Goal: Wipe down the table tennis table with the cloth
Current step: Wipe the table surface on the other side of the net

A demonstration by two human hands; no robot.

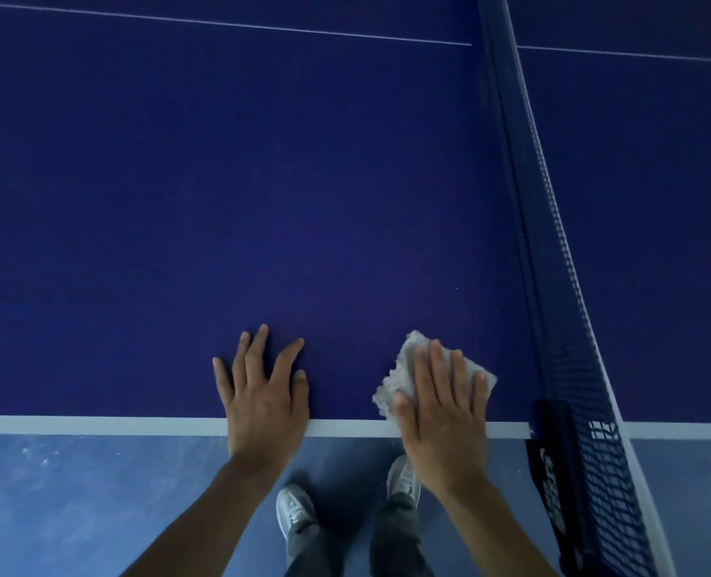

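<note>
The dark blue table tennis table (pixel 262 181) fills most of the view, with a white line along its near edge. A crumpled grey-white cloth (pixel 405 360) lies on the table near that edge. My right hand (pixel 441 406) presses flat on the cloth with straight fingers. Bare on the table to the left of it, my left hand (pixel 262 393) rests with its fingers spread.
The net (pixel 553 243) runs from the far side to the near edge at the right, held by a dark clamp post (pixel 553 472). A thin white centre line (pixel 220 22) crosses the far table. Below the edge are blue floor (pixel 75 493) and my shoes (pixel 295 510).
</note>
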